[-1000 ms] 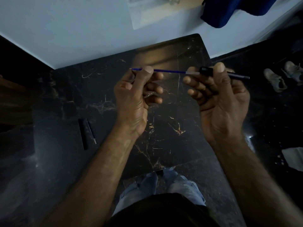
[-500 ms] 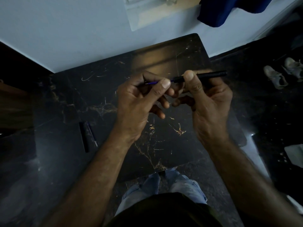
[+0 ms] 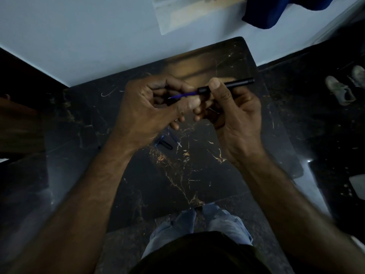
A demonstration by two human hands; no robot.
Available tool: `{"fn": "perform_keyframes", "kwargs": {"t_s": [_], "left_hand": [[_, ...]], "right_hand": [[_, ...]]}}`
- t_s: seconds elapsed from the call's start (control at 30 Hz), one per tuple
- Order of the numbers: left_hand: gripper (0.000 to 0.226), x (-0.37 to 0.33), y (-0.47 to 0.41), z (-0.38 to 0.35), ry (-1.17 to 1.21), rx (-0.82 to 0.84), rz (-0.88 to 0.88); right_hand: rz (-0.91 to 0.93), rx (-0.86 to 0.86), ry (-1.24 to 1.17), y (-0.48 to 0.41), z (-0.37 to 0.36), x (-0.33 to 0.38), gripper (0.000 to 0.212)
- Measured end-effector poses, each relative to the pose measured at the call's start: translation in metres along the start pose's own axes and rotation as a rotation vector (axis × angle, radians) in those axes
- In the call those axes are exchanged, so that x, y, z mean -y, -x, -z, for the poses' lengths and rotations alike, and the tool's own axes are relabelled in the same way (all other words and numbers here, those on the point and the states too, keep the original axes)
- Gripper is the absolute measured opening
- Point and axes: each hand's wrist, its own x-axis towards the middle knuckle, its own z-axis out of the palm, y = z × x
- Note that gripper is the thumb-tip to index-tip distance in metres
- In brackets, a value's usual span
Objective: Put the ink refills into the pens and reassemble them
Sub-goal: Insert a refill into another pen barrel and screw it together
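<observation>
My right hand (image 3: 235, 115) grips a black pen barrel (image 3: 237, 83) between thumb and fingers, held level above the table. A thin blue ink refill (image 3: 185, 94) sticks out of the barrel's left end. My left hand (image 3: 150, 107) pinches this refill near its tip, thumb pressed close to the barrel mouth. Only a short blue length shows between the two hands. Both hands hover over the black marble table (image 3: 217, 175).
Under my left hand, a small black pen part (image 3: 166, 145) and another blue refill (image 3: 173, 135) lie on the table. A blue cloth (image 3: 276, 10) hangs at the wall. Shoes (image 3: 343, 89) lie on the floor to the right. My knees (image 3: 197, 224) are at the table's near edge.
My hands have come together and the refill has slid far into the barrel, leaving a short stub showing. My left forearm now covers the pen parts at the table's left.
</observation>
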Motion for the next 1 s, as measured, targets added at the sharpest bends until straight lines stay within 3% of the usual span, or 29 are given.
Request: {"fn": "perform_keyframes", "kwargs": {"t_s": [0.07, 0.13, 0.2, 0.27, 0.33, 0.47, 0.77, 1.0], "left_hand": [[0.034, 0.011, 0.009, 0.015, 0.012, 0.01, 0.051], [0.034, 0.033, 0.024, 0.033, -0.046, -0.011, 0.107], [0.022, 0.073, 0.04, 0.045, -0.265, -0.107, 0.218], [0.025, 0.123, 0.055, 0.048, -0.471, -0.171, 0.397], [0.025, 0.168, 0.069, 0.048, -0.548, -0.079, 0.55], [0.034, 0.222, 0.091, 0.048, -0.664, 0.052, 0.522], [0.04, 0.243, 0.088, 0.036, -0.724, -0.058, 0.468], [0.019, 0.247, 0.082, 0.031, -0.758, -0.062, 0.474]], "right_hand": [[-0.06, -0.012, -0.076, 0.002, 0.001, -0.004, 0.024], [-0.1, -0.005, -0.141, 0.004, 0.005, -0.006, 0.025], [-0.125, -0.006, -0.182, 0.006, 0.009, -0.005, 0.027], [-0.143, -0.011, -0.184, 0.009, 0.012, -0.003, 0.028], [-0.154, -0.013, -0.174, 0.012, 0.015, 0.0, 0.026], [-0.188, -0.008, -0.16, 0.02, 0.018, 0.006, 0.026], [-0.243, -0.019, -0.13, 0.036, 0.015, 0.009, 0.02], [-0.241, -0.017, -0.114, 0.037, 0.01, 0.01, 0.016]]}}
